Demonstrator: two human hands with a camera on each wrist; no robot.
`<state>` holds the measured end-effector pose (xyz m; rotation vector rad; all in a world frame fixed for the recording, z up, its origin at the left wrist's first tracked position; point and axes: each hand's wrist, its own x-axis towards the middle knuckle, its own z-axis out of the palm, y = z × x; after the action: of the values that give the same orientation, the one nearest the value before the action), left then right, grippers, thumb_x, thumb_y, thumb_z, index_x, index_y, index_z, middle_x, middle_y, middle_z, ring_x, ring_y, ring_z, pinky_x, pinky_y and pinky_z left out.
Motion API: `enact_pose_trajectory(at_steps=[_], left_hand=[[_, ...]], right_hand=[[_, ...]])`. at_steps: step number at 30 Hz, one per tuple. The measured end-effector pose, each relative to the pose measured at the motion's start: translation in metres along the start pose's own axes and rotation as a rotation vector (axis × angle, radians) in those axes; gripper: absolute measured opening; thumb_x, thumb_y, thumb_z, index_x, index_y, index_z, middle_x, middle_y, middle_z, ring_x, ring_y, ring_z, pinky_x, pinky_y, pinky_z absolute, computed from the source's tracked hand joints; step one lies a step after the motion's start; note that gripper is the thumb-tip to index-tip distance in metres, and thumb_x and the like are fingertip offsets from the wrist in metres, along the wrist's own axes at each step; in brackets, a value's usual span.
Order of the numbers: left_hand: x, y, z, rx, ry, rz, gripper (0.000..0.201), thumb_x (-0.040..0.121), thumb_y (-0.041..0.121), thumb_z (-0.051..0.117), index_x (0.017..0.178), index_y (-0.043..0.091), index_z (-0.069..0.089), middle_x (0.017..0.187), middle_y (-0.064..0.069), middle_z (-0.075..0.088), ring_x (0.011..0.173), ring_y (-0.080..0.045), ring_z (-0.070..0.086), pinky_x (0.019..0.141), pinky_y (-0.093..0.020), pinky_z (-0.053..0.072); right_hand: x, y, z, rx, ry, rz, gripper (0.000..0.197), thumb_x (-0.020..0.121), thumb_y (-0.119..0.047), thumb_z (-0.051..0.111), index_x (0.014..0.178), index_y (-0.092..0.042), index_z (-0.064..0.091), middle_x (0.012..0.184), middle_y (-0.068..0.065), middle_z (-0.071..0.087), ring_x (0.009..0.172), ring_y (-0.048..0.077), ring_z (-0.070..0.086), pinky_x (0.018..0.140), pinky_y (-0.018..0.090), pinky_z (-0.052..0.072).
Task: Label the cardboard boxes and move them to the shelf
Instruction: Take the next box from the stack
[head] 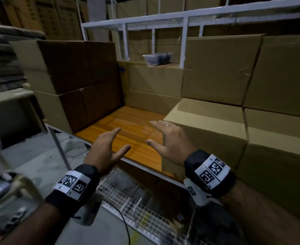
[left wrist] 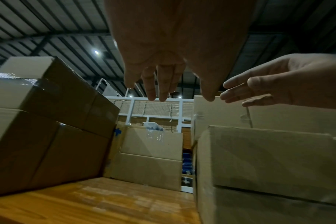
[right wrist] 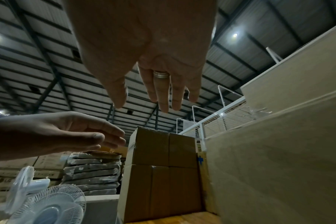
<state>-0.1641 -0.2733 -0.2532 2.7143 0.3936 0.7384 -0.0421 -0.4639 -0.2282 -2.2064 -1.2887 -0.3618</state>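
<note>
Fingers of left hand (head: 108,149) and right hand (head: 170,138) spread, empty, above the shelf (head: 128,131); beside it, the low cardboard box (head: 207,124) looks stiff, bulky: grip opposite sides

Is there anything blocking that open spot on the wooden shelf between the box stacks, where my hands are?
Nothing visible blocks it. The left hand and right hand hover open and hold nothing above the bare wooden shelf. The gap lies between the dark box stack on the left and the light cardboard box on the right.
</note>
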Motion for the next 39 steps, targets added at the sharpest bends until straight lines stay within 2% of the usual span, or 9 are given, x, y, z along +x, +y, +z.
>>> enact_pose_trajectory(at_steps=[2,5,9,16,21,26,31,39], left_hand=[[0.007,-0.028,-0.013,0.013,0.023,-0.016,0.074,0.086,0.050,0.059,0.146,0.015,0.035,0.145,-0.006,0.044,0.133,-0.021,0.039,0.107,-0.033,0.032],[0.018,-0.068,-0.031,0.020,0.064,-0.028,0.075,0.086,0.049,0.060,0.147,0.013,0.034,0.146,-0.006,0.043,0.134,-0.021,0.038,0.108,-0.034,0.032],[0.035,-0.117,-0.048,0.041,0.094,-0.043,0.080,0.085,0.048,0.062,0.149,0.014,0.028,0.148,-0.006,0.040,0.136,-0.020,0.036,0.110,-0.033,0.031],[0.078,-0.198,-0.066,0.064,0.168,-0.132,0.086,0.084,0.044,0.067,0.150,0.014,0.022,0.149,-0.008,0.037,0.136,-0.022,0.034,0.110,-0.035,0.030],[0.123,-0.257,-0.065,0.068,0.204,-0.169,0.086,0.083,0.042,0.068,0.150,0.017,0.021,0.150,-0.008,0.037,0.137,-0.021,0.034,0.109,-0.036,0.031],[0.172,-0.309,-0.070,0.101,0.251,-0.198,0.085,0.083,0.041,0.068,0.150,0.017,0.022,0.145,-0.009,0.044,0.131,-0.024,0.043,0.104,-0.036,0.037],[0.212,-0.350,-0.084,0.085,0.320,-0.231,0.086,0.082,0.038,0.070,0.150,0.019,0.022,0.142,-0.006,0.049,0.129,-0.024,0.046,0.104,-0.037,0.038],[0.265,-0.396,-0.100,0.027,0.382,-0.224,0.084,0.081,0.035,0.071,0.150,0.019,0.024,0.140,-0.005,0.051,0.127,-0.024,0.049,0.102,-0.034,0.039]], right_hand=[[0.025,-0.015,0.021,0.014,0.006,0.000,0.064,0.089,-0.047,0.060,0.143,-0.018,0.043,0.142,0.007,0.049,0.136,0.020,0.038,0.110,0.038,0.035],[0.062,-0.037,0.050,0.025,-0.003,-0.017,0.065,0.090,-0.045,0.059,0.146,-0.018,0.038,0.148,0.003,0.043,0.141,0.017,0.029,0.113,0.032,0.028],[0.108,-0.063,0.084,0.038,-0.009,-0.037,0.067,0.092,-0.043,0.058,0.148,-0.017,0.033,0.151,0.002,0.037,0.143,0.016,0.024,0.116,0.034,0.024],[0.187,-0.086,0.136,0.102,-0.013,-0.042,0.068,0.091,-0.041,0.059,0.149,-0.017,0.031,0.152,0.002,0.037,0.143,0.017,0.024,0.116,0.040,0.025],[0.251,-0.085,0.175,0.176,0.010,-0.051,0.068,0.091,-0.040,0.061,0.148,-0.016,0.032,0.151,0.003,0.038,0.143,0.017,0.025,0.116,0.040,0.027],[0.325,-0.086,0.206,0.215,0.048,-0.079,0.067,0.091,-0.040,0.060,0.148,-0.016,0.034,0.150,0.003,0.040,0.142,0.016,0.028,0.115,0.038,0.028],[0.387,-0.094,0.224,0.243,0.063,-0.124,0.065,0.091,-0.041,0.060,0.146,-0.016,0.036,0.146,0.004,0.044,0.139,0.017,0.032,0.114,0.036,0.030],[0.450,-0.103,0.254,0.269,0.076,-0.149,0.063,0.090,-0.041,0.061,0.144,-0.020,0.039,0.142,0.004,0.048,0.137,0.018,0.037,0.111,0.037,0.036]])
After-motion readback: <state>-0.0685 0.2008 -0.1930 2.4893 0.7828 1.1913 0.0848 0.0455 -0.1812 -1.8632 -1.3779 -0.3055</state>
